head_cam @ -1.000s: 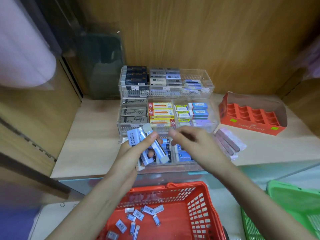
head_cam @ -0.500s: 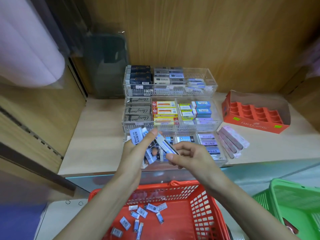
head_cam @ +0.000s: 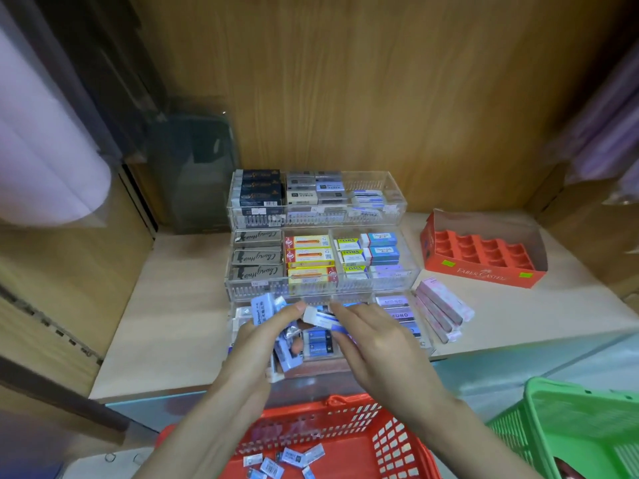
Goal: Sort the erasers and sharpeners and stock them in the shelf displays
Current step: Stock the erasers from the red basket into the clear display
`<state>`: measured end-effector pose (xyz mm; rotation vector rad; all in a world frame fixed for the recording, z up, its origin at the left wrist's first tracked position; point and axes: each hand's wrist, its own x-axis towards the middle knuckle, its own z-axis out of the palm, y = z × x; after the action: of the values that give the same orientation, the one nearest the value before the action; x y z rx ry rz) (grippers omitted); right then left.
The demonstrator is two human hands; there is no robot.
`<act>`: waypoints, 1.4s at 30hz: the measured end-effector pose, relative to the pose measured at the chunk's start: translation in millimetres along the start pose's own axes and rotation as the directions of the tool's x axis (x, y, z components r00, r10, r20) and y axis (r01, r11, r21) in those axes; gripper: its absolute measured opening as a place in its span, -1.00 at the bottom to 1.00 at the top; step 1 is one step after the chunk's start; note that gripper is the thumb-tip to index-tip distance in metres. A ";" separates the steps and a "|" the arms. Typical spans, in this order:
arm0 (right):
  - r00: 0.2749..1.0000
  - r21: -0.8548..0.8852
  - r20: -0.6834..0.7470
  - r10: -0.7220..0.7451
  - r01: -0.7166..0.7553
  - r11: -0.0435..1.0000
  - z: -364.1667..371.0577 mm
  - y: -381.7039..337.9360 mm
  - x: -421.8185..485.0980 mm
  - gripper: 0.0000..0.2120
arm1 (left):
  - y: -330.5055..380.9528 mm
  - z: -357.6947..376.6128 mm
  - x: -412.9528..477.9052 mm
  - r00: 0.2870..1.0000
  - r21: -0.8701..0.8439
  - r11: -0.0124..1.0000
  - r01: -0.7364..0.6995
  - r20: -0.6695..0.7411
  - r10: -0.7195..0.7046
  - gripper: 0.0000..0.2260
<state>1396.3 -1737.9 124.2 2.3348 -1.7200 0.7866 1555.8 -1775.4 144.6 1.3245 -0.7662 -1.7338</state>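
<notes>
From the head view, the left hand point(head_cam: 256, 344) clamps a fanned bunch of blue-sleeved erasers point(head_cam: 264, 311) over the acrylic display point(head_cam: 427, 344)'s front tier. The right hand point(head_cam: 377, 344) pinches one white eraser point(head_cam: 320, 318) from it. Drawing that one could loosen the fan, spilling erasers into wrong compartments or the red basket point(head_cam: 390, 440) below. The display sits on a pale wooden shelf point(head_cam: 173, 323) in a wood-panelled alcove.

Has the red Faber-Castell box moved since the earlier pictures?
No. The red Faber-Castell box still sits right of the clear display, behind the pink boxes.
</notes>
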 end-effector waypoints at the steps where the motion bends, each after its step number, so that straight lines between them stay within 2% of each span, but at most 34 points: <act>1: 1.000 -0.018 -0.003 -0.008 0.008 1.000 0.8 0.2 -0.2 -0.66 | 0.1 1.8 -0.2 1.000 -0.022 0.999 0.026 -0.009 -0.026 -0.84; 5: 1.000 -0.037 0.015 0.027 -0.026 0.999 -0.8 2.1 3.0 -0.75 | 2.3 6.6 -0.7 0.998 -0.033 0.998 0.053 0.025 -0.052 -0.79; 9: 0.993 0.180 0.007 0.121 -0.120 0.976 -5.7 19.5 17.1 -0.78 | 13.1 14.1 6.6 0.997 0.052 0.997 -0.061 0.043 0.059 -0.66; 12: 0.967 0.301 0.050 0.249 -0.253 0.920 -17.7 49.0 46.6 -0.77 | 27.9 23.0 16.0 0.988 0.157 0.976 -0.153 0.021 0.152 -0.77; 14: 0.960 0.224 0.018 0.281 -0.278 0.934 -28.6 80.2 75.8 -0.79 | 37.5 26.6 25.4 0.984 0.187 0.966 -0.177 -0.004 0.181 -0.76; 16: 0.944 0.105 -0.023 0.330 -0.326 0.939 -40.4 112.5 111.3 -0.83 | 48.0 33.3 36.8 0.991 0.173 0.976 -0.132 -0.010 0.135 -0.67; 18: 0.933 0.002 0.001 0.361 -0.361 0.933 -45.7 138.2 148.5 -0.89 | 56.9 42.1 47.9 0.997 0.205 0.977 -0.065 0.047 0.057 -0.63; 22: 0.917 -0.217 0.262 0.302 -0.248 0.944 -25.5 163.6 198.8 -0.92 | 56.8 51.3 72.6 0.996 0.357 0.934 0.013 0.082 -0.045 -0.58; 26: 0.894 -0.328 0.351 0.277 -0.160 0.931 -4.0 174.0 210.8 -0.79 | 47.2 43.5 85.7 0.996 0.455 0.890 0.030 0.058 -0.064 -0.55; 28: 0.881 -0.302 0.384 0.276 -0.162 0.939 -1.2 176.4 214.2 -0.76 | 38.2 32.1 87.8 0.994 0.492 0.869 -0.050 0.112 -0.006 -0.55; 30: 0.852 -0.262 0.460 0.251 -0.139 0.955 1.2 175.7 218.2 -0.72 | 29.3 21.2 90.2 0.993 0.440 0.892 -0.097 0.104 0.057 -0.60; 32: 0.824 -0.259 0.521 0.222 -0.095 0.961 3.8 172.7 221.5 -0.71 | 24.7 13.5 86.6 0.973 0.420 0.891 -0.174 0.214 0.089 -0.64; 33: 0.812 -0.249 0.542 0.218 -0.093 0.964 4.0 171.4 222.7 -0.71 | 27.7 14.2 79.7 0.955 0.464 0.858 -0.221 0.281 0.095 -0.66; 34: 0.801 -0.227 0.557 0.219 -0.107 0.968 3.7 170.6 223.7 -0.72 | 32.4 16.1 74.4 0.948 0.456 0.863 -0.216 0.308 0.074 -0.67; 35: 0.791 -0.197 0.570 0.222 -0.131 0.972 2.8 169.6 223.7 -0.74 | 41.3 23.3 63.2 0.956 0.464 0.870 -0.168 0.293 0.028 -0.68; 38: 0.775 -0.144 0.595 0.213 -0.158 0.977 2.2 166.1 220.6 -0.72 | 35.1 14.2 64.4 0.962 0.442 0.885 -0.146 0.270 0.023 -0.67; 40: 0.768 -0.142 0.605 0.211 -0.156 0.977 3.1 163.5 219.0 -0.69 | 33.1 16.4 70.3 0.991 0.305 0.949 -0.078 0.127 0.041 -0.66; 42: 0.752 -0.172 0.626 0.207 -0.126 0.977 2.0 161.9 220.1 -0.70 | 36.1 26.4 71.6 0.998 0.338 0.940 -0.044 0.049 0.029 -0.63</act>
<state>1294.3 -1980.5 197.6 2.5610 -2.1659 -0.1627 1529.8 -1855.7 147.9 1.4908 -1.1481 -1.6548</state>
